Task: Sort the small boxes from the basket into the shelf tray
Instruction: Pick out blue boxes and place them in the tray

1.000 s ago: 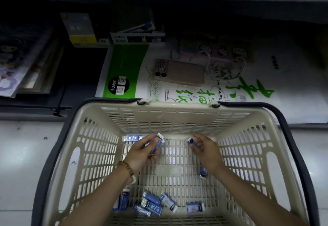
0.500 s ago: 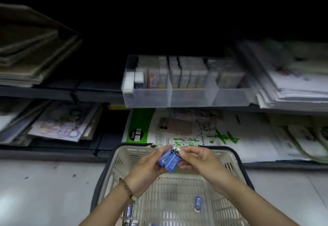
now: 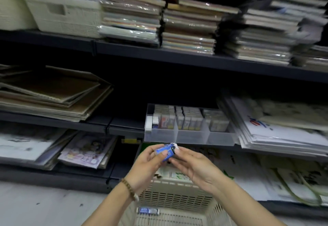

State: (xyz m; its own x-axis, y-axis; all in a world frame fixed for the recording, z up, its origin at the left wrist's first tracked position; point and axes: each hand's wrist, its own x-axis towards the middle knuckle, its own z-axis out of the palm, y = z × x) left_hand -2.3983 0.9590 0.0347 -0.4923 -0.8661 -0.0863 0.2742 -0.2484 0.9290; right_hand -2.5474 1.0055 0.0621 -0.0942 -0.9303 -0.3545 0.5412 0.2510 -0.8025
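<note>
My left hand (image 3: 147, 163) and my right hand (image 3: 193, 167) meet in front of the shelf and together pinch a few small blue boxes (image 3: 166, 151), held just below the clear shelf tray (image 3: 191, 137). That tray has dividers and rows of small upright boxes, with its leftmost slot only partly filled. The beige basket (image 3: 170, 197) sits below my wrists, and one blue box (image 3: 148, 210) lies on its floor. My forearms hide part of the basket.
Dark shelves run across the view. Flat cardboard and paper stacks (image 3: 53, 92) lie left of the tray, white bags (image 3: 276, 128) to its right. Wrapped pads (image 3: 188, 28) and beige bins (image 3: 65, 14) fill the top shelf. The pale floor (image 3: 44, 206) lies at the lower left.
My hands rose out of the basket with the blue boxes and came together. My view lifted from the basket to the shelves, and the boxes now sit just under the tray's front edge.
</note>
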